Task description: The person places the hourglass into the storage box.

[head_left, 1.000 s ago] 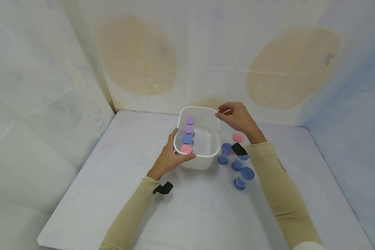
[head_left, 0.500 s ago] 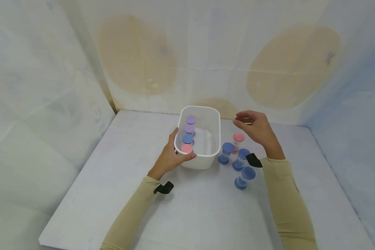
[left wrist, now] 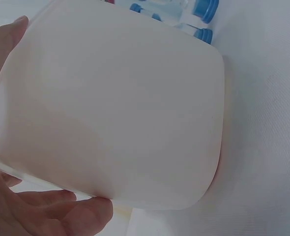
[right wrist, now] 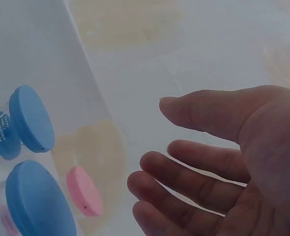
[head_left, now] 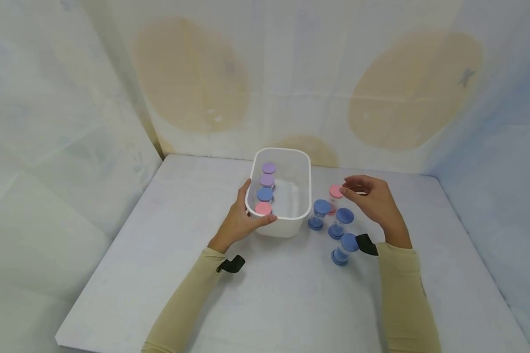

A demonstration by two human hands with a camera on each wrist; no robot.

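Observation:
A white plastic tub (head_left: 302, 166) stands on the table with several sand timers lined along its left inside wall, capped purple, blue and pink (head_left: 263, 208). My left hand (head_left: 240, 220) grips the tub's near left corner; its wrist view shows the tub's outer wall (left wrist: 120, 108) filling the frame. To the right of the tub stand a pink-capped timer (head_left: 335, 191) and three blue-capped ones (head_left: 321, 207) (head_left: 345, 215) (head_left: 349, 242). My right hand (head_left: 371, 198) hovers with loosely curved fingers just right of the pink timer (right wrist: 84, 191), holding nothing.
The white table (head_left: 291, 299) sits in a corner of pale cloth walls (head_left: 380, 88). Its front edge runs along the lower left. Black straps (head_left: 231, 264) are worn at both wrists.
My right hand has left the tub's far right rim and dropped down and right, to beside the pink-capped timer. The left hand and the tub have stayed put.

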